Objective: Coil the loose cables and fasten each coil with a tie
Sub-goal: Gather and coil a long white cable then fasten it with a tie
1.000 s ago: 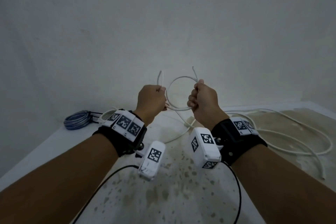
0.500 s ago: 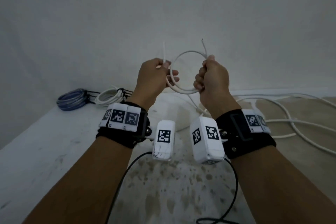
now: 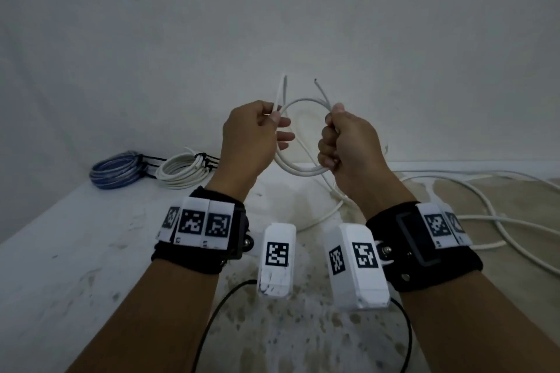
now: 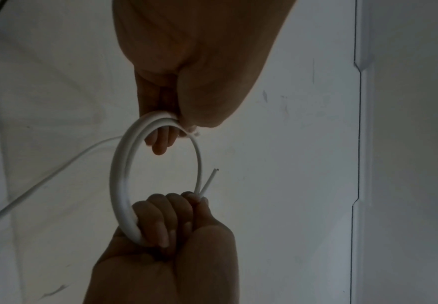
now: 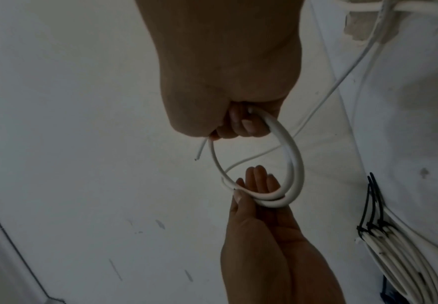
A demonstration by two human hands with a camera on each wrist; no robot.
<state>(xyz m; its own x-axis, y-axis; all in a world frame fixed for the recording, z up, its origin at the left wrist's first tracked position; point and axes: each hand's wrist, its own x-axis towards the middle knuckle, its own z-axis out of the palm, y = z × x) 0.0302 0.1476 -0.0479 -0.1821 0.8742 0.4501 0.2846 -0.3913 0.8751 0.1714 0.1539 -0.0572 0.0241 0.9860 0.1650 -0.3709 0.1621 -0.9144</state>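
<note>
Since earlier frame, hands sit lower, left fingers [image 3: 283, 123] spread. Left hand [image 3: 248, 136] pinches white cable [image 3: 303, 171] coil; right hand [image 3: 348, 142] fists it at 3 o'clock. Winding step; next: draw slack from surface [image 3: 75, 251], add loop.

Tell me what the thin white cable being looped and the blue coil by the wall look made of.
Thin white cable: likely smooth matte plastic sheath; it bends into soft loops, and its cut tip shows a dark core. Blue coil: probably glossy plastic-jacketed cable, given pale highlights along its turns; dark ties appear to bind it.
</note>
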